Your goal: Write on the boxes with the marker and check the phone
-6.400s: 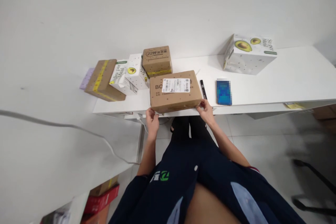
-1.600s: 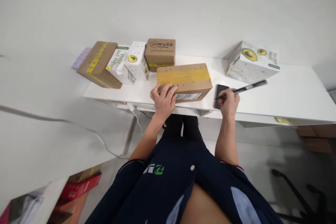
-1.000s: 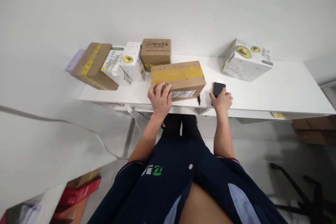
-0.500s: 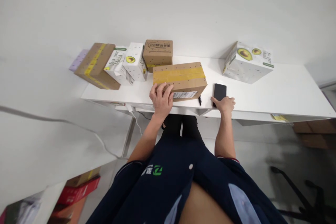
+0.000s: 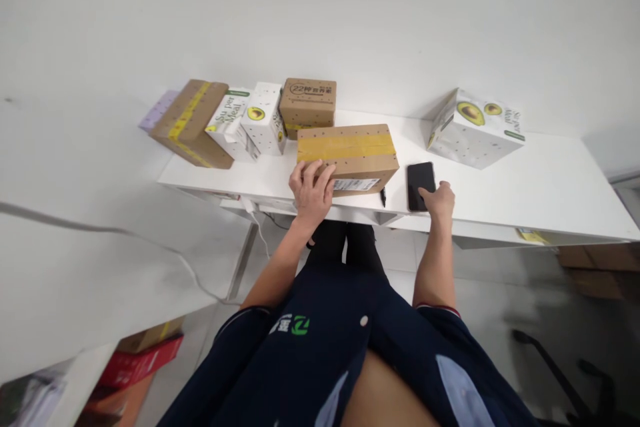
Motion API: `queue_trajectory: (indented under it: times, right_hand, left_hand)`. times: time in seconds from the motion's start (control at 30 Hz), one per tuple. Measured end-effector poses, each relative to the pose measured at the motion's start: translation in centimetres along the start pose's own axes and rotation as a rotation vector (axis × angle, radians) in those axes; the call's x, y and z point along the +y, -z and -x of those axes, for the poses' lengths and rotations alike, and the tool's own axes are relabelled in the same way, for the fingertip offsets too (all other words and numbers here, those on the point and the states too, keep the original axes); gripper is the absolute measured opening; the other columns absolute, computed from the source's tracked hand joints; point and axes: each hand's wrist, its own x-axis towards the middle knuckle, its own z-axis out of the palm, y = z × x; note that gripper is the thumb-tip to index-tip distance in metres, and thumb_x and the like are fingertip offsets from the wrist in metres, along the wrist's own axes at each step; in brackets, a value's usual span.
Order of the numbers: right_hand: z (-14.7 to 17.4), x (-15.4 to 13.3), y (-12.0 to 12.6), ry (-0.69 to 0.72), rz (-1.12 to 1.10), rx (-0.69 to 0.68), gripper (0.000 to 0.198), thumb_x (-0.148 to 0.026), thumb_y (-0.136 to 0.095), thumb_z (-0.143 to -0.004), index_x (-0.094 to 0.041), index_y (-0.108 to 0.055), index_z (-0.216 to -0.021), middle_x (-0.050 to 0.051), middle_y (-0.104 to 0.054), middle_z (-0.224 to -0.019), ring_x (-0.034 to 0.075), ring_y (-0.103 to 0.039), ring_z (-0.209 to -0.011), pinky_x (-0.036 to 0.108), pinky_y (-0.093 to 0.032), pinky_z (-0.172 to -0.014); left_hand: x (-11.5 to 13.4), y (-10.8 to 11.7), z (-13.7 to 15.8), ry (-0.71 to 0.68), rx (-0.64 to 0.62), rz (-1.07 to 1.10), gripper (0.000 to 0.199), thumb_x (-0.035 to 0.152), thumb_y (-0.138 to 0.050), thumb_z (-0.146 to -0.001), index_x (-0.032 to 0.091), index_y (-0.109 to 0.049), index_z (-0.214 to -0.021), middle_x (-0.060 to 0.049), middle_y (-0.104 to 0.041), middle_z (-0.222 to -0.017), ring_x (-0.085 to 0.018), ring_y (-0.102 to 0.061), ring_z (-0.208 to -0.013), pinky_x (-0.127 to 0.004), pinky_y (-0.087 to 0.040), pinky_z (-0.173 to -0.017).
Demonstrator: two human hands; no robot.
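A brown cardboard box [image 5: 345,147] with yellow tape along its top and a white label on its front side lies on the white table. My left hand [image 5: 313,193] rests on the box's near left part, fingers apart over the edge. To the right of it, a dark-screened phone [image 5: 419,180] lies flat. At the phone's lower right edge is my right hand [image 5: 439,200], its thumb over the screen and the other fingers beside the phone, apart from the thumb. Between box and phone lies a black pen [image 5: 383,197], partly hidden by the box.
Behind on the left stand a smaller brown box [image 5: 309,103], white avocado-print cartons [image 5: 263,113], a taped brown box [image 5: 193,123] and a purple box [image 5: 159,110]. Another white carton [image 5: 475,130] stands right of the phone. The table's front edge [image 5: 500,225] runs before my legs.
My right hand has shifted right across the phone, its thumb going from the lower left of the screen to the right edge. My left hand stays on the box. The view has shifted slightly.
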Motion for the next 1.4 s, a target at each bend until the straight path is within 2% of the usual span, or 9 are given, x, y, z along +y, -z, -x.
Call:
queue_trajectory:
  times: [0.17, 0.33, 0.5, 0.6, 0.7, 0.9, 1.17, 1.27, 1.4]
  right_hand:
    - [-1.0, 0.9, -0.4, 0.055, -0.142, -0.019, 0.039, -0.034, -0.066, -0.069, -0.008, -0.068, -0.098, 0.014, -0.070, -0.087, 0.029, -0.065, -0.088, 0.039, -0.049, -0.085]
    - [-0.4, 0.6, -0.9, 0.016, -0.458, -0.037, 0.017, -0.031, -0.065, -0.062, -0.019, -0.058, -0.072, -0.001, -0.057, -0.064, 0.017, -0.055, -0.065, 0.029, -0.046, -0.063]
    - [2.1, 1.8, -1.5, -0.164, -1.085, -0.167, 0.024, -0.027, -0.068, -0.061, -0.021, -0.056, -0.080, -0.005, -0.061, -0.063, 0.014, -0.058, -0.060, 0.026, -0.051, -0.055]
    - [4.4, 3.8, -1.7, -0.229, -1.533, -0.326, 0.028, -0.026, -0.064, -0.065, -0.019, -0.062, -0.092, 0.001, -0.072, -0.080, 0.017, -0.066, -0.068, 0.031, -0.057, -0.061]
    - [7.4, 5.3, -1.5, -0.175, -1.730, -0.521, 0.035, -0.029, -0.059, -0.073, -0.020, -0.065, -0.106, 0.006, -0.074, -0.099, 0.019, -0.070, -0.079, 0.035, -0.060, -0.068]
    - [14.0, 2.8, -0.5, -0.121, -1.790, -0.923, 0.060, -0.062, -0.044, -0.087, -0.030, -0.053, -0.136, 0.010, -0.062, -0.134, 0.028, -0.067, -0.106, 0.061, -0.049, -0.095]
    - [19.6, -4.7, -2.1, -0.196, -1.636, -1.657, 0.068, -0.065, -0.047, -0.079, -0.012, -0.063, -0.118, 0.016, -0.070, -0.117, 0.028, -0.069, -0.093, 0.046, -0.058, -0.083]
    - [20.6, -6.4, -2.4, -0.209, -1.588, -1.751, 0.065, -0.063, -0.050, -0.078, -0.013, -0.063, -0.117, 0.015, -0.070, -0.117, 0.028, -0.070, -0.095, 0.044, -0.058, -0.082]
    - [20.5, -8.1, -1.2, -0.209, -1.636, -1.655, 0.064, -0.064, -0.048, -0.081, -0.014, -0.063, -0.119, 0.015, -0.072, -0.116, 0.031, -0.070, -0.097, 0.050, -0.058, -0.083]
  left_hand:
    - [-0.2, -0.1, 0.0, -0.019, 0.011, -0.006, 0.037, 0.041, -0.047, -0.096, 0.022, -0.071, -0.118, -0.012, -0.059, -0.131, -0.032, -0.037, -0.132, -0.047, -0.029, -0.114]
    - [-0.2, -0.1, 0.1, -0.022, 0.016, -0.014, 0.037, 0.040, -0.047, -0.096, 0.024, -0.070, -0.119, -0.012, -0.059, -0.131, -0.031, -0.037, -0.133, -0.047, -0.030, -0.114]
    - [-0.3, 0.0, 0.1, -0.041, 0.020, -0.022, 0.037, 0.042, -0.046, -0.097, 0.024, -0.070, -0.119, -0.012, -0.060, -0.130, -0.030, -0.038, -0.133, -0.046, -0.030, -0.113]
    - [-0.4, -0.1, 0.1, -0.063, 0.042, -0.029, 0.036, 0.041, -0.047, -0.096, 0.024, -0.070, -0.118, -0.012, -0.061, -0.129, -0.030, -0.039, -0.133, -0.046, -0.031, -0.113]
    - [-0.5, -0.2, 0.0, -0.063, 0.056, -0.023, 0.036, 0.040, -0.047, -0.096, 0.024, -0.070, -0.118, -0.012, -0.060, -0.128, -0.030, -0.038, -0.132, -0.046, -0.031, -0.112]
    - [-0.3, -0.3, 0.0, -0.006, 0.011, 0.010, 0.040, 0.044, -0.043, -0.097, 0.023, -0.071, -0.116, -0.013, -0.059, -0.129, -0.031, -0.035, -0.134, -0.048, -0.028, -0.114]
    - [-0.5, -0.5, 0.1, 0.031, -0.003, 0.004, 0.040, 0.047, -0.045, -0.096, 0.023, -0.071, -0.115, -0.012, -0.061, -0.130, -0.030, -0.037, -0.135, -0.048, -0.030, -0.115]
    - [-0.8, -0.8, 0.2, 0.063, -0.010, 0.002, 0.037, 0.047, -0.047, -0.096, 0.025, -0.071, -0.113, -0.011, -0.062, -0.128, -0.030, -0.038, -0.134, -0.048, -0.031, -0.115]
    - [-0.8, -0.7, 0.3, 0.072, -0.031, 0.034, 0.042, 0.052, -0.043, -0.097, 0.025, -0.069, -0.115, -0.011, -0.059, -0.130, -0.030, -0.035, -0.137, -0.048, -0.029, -0.116]
